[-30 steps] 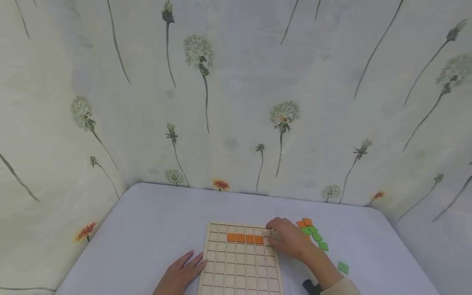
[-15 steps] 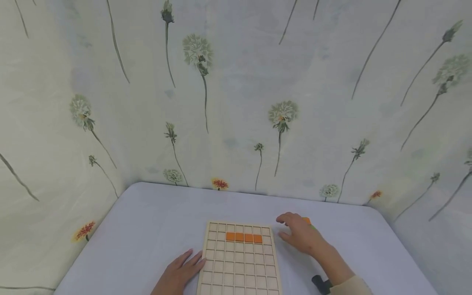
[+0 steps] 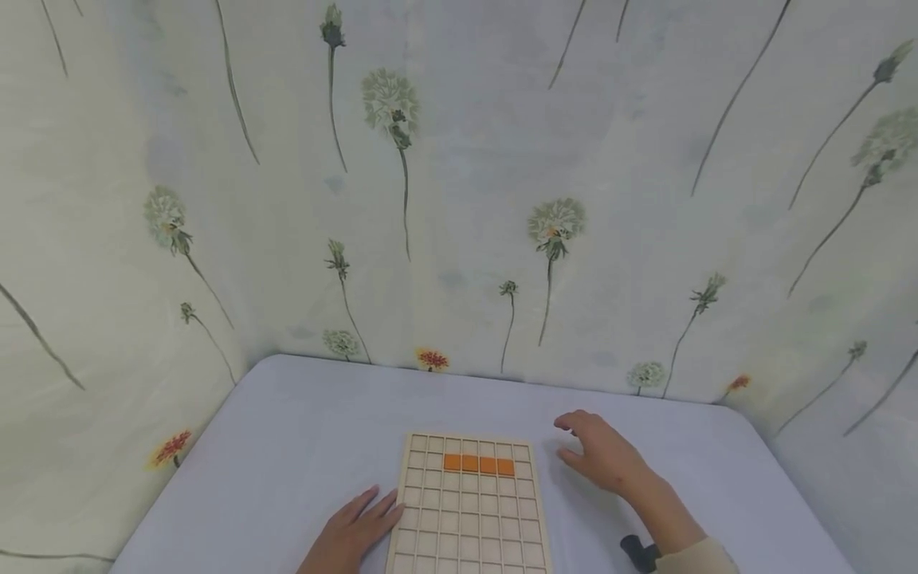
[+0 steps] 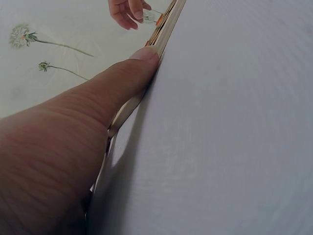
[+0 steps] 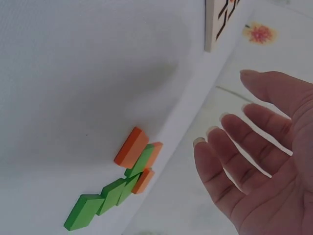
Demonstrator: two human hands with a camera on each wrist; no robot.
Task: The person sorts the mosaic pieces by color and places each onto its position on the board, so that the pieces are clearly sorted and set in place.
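Note:
A pale wooden grid board (image 3: 469,504) lies on the white-covered table, with a short row of orange square tiles (image 3: 469,463) set in its upper cells. My left hand (image 3: 351,530) rests against the board's left edge, fingers extended; the left wrist view shows its thumb (image 4: 112,88) touching the rim. Right of the board, my right hand (image 3: 606,456) hovers with loosely bent fingers and nothing in them. Beyond it in the right wrist view lie loose orange tiles (image 5: 131,148) and green tiles (image 5: 84,212), some overlapping. The hand and forearm hide these in the head view.
A white cloth covers the table (image 3: 308,430), which has rounded far corners. Behind it stands a backdrop (image 3: 459,199) printed with dandelions. A dark object (image 3: 638,552) shows at my right wrist beside the sleeve (image 3: 696,558).
My right hand has moved right, away from the board's upper right corner and over the loose tiles, which it now hides in the head view. My left hand stays at the board's edge.

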